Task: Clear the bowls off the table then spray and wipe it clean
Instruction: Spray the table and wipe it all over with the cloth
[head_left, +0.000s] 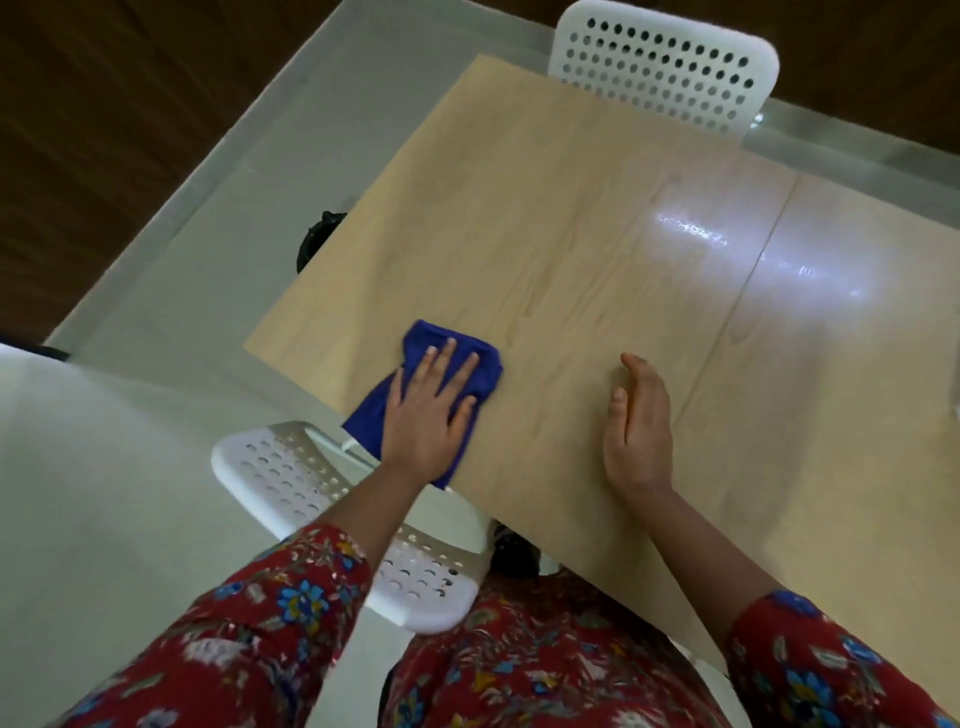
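1. The light wood-grain rectangular table (571, 234) carried a folded blue cloth (423, 340) near its near-left corner, with one end overhanging the near edge.
2. The left hand (431, 415) lay flat on the cloth, fingers straight and spread, pressing it down.
3. The right hand (641, 431) was positioned over the table beside the cloth, apart from it, fingers straight, holding nothing.
4. One white perforated plastic chair (665, 62) stood at the table's far edge; a second chair (291, 467) stood at its near edge.

The bench (571, 234) runs off frame at 3 o'clock; a dark object (317, 239) at 9 o'clock, half hidden by its edge, is unidentifiable — blue cloth (374, 410) partly under the left hand (431, 421).
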